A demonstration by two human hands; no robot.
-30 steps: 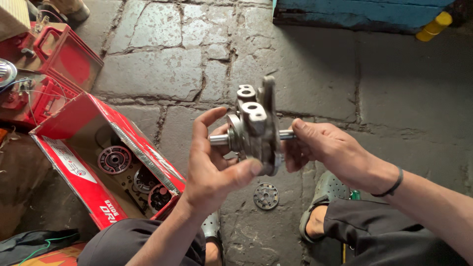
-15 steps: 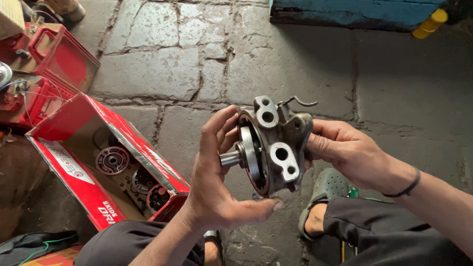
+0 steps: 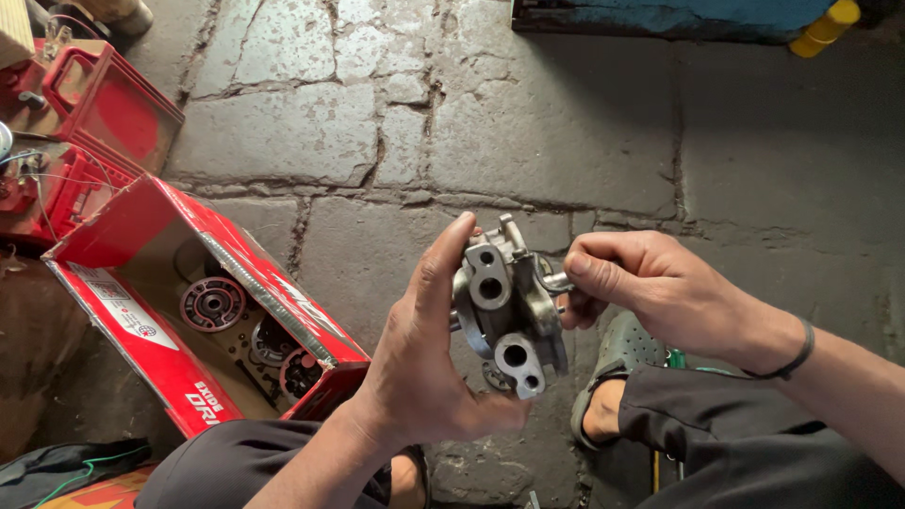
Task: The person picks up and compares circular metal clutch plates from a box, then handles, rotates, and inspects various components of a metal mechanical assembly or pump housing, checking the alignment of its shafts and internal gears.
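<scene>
Grey cast-metal housing with round bored lugs [image 3: 504, 316] sits mid-frame; my left hand [image 3: 424, 377] cups it, fingers wrapped, while my right hand [image 3: 650, 287] pinches its shaft at three o'clock. Heavy, rigid, probably oily, so I'd grip the lugs.

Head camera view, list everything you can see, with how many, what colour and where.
metal housing: one, grey, cast with round holes, held between both hands at centre
cardboard box: one, red, open on the ground at left
round discs: about three, dark with red, inside the box
plastic crates: two or so, red, upper left
stone floor: grey, cracked slabs
blue object: one, top edge
yellow cylinder: one, upper right
sandal: one, grey-green, on a foot below the housing
left hand: grips the housing from the left
right hand: pinches its right side; dark wristband
</scene>
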